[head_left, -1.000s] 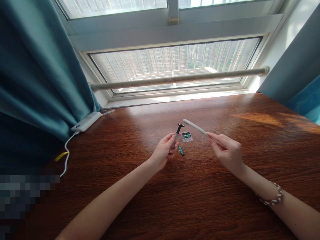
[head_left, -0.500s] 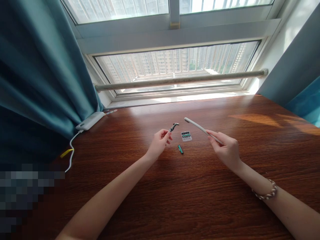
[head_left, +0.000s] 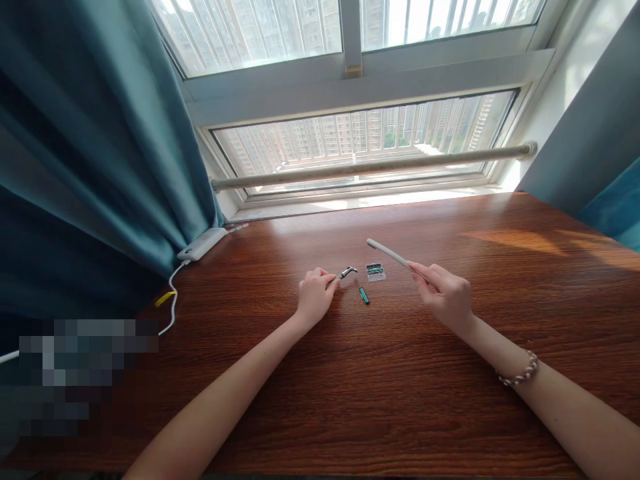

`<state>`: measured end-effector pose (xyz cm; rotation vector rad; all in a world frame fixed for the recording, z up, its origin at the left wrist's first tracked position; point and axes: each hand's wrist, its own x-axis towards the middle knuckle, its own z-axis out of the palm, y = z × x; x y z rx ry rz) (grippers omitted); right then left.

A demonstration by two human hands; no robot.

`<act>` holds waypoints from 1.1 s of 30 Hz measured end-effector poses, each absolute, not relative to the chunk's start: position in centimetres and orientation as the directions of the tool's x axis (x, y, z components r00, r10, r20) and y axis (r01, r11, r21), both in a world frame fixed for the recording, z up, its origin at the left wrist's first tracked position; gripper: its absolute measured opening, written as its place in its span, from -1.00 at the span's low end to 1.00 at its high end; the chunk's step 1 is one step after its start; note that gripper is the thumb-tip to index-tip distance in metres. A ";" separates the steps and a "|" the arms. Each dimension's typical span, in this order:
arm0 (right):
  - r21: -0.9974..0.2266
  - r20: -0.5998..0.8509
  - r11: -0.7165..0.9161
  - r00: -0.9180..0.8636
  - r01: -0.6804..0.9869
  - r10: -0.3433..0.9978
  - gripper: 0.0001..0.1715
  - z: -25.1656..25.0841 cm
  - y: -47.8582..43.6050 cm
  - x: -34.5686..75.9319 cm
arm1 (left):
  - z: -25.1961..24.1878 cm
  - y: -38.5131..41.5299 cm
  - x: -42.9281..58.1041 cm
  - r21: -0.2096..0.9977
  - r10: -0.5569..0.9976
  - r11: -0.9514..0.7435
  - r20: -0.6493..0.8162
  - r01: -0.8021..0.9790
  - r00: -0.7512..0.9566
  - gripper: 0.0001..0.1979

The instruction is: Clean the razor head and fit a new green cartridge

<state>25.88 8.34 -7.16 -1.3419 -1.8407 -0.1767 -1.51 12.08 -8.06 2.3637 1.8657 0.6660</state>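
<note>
My left hand (head_left: pixel 315 293) is closed around a razor handle (head_left: pixel 345 273), its bare curved head end pointing right, low over the table. In my right hand (head_left: pixel 447 293) is a white toothbrush (head_left: pixel 390 252), pinched near its handle end, with the dark-bristled head tilted up to the left. Between the hands lies a green and black razor cartridge (head_left: pixel 364 295). Just beyond it sits a small clear case (head_left: pixel 375 271) holding more green and black cartridges.
The brown wooden table (head_left: pixel 320 400) runs up to a window with a horizontal pipe (head_left: pixel 375 168). At the left lie a white power bank (head_left: pixel 203 245) and its white cable (head_left: pixel 173 310) with a yellow tag (head_left: pixel 165 299), beside a blue curtain (head_left: pixel 125 133).
My left hand has lowered the razor handle toward the table, turning it flatter. The toothbrush in my right hand has shifted slightly left. The whole view has tilted a little.
</note>
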 end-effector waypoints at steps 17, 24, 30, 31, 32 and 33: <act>-0.260 0.726 0.443 -0.129 0.858 0.676 -0.67 -7.7 8.5 26.2 | -8.2 11.7 -0.4 0.106 0.889 -0.359 0.342 0.927 0.305 -0.79; -0.273 0.706 0.428 -0.123 0.861 0.697 -0.67 -7.6 8.4 26.1 | -6.6 10.0 1.2 0.115 0.807 -0.531 0.370 0.840 0.460 -0.68; -0.269 0.709 0.429 -0.124 0.862 0.694 -0.67 -7.5 8.4 26.1 | -6.9 9.6 2.8 0.185 0.806 -0.581 0.267 0.793 0.528 -0.57; -0.270 0.708 0.428 -0.123 0.862 0.695 -0.67 -7.5 8.5 26.1 | -7.1 9.8 2.9 0.202 0.809 -0.579 0.261 0.790 0.527 -0.61; -0.270 0.709 0.430 -0.124 0.862 0.694 -0.67 -7.5 8.5 26.1 | -7.4 10.0 3.0 0.224 0.812 -0.578 0.253 0.785 0.525 -0.66; -0.270 0.709 0.432 -0.125 0.860 0.694 -0.67 -7.5 8.5 26.1 | -7.7 10.2 3.0 0.253 0.815 -0.576 0.246 0.777 0.524 -0.71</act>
